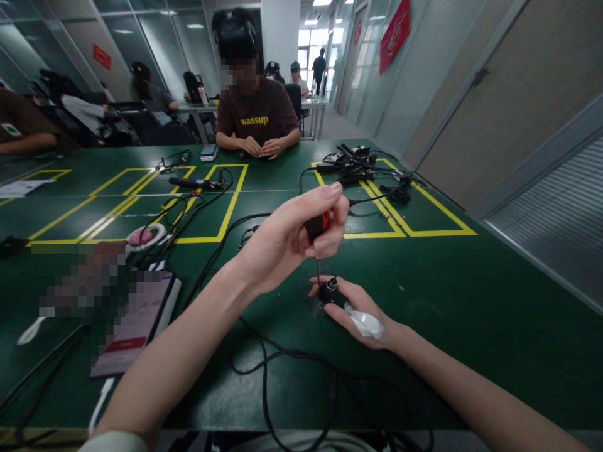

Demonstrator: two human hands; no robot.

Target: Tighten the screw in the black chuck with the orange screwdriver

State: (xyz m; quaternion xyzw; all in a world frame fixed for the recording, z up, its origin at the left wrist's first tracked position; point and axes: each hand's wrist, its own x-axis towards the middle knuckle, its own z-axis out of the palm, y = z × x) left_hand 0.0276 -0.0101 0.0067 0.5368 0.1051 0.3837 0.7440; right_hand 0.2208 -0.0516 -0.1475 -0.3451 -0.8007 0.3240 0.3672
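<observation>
Glossy dark green tabletop (452,295) with yellow tape outlines (443,233) stretches through an office. Low over it, a small black cylindrical part with a shiny metal top (328,290) sits between the thumb and fingers of the right hand (360,307), which curve closely around it. Above, the left hand (315,220) has its fingers curled tightly around a black-and-red handheld tool (316,226), whose thin dark shaft points down toward the part; whether the tip touches it, one cannot tell. A crumpled white patch (367,323) covers the base of the right thumb. Looped black cables (292,353) lie nearer the person, a phone with a pinkish screen (139,314) rests leftward, and tangled black devices (353,164) lie beyond. Across the table sits a co-worker in a brown T-shirt (257,110).
</observation>
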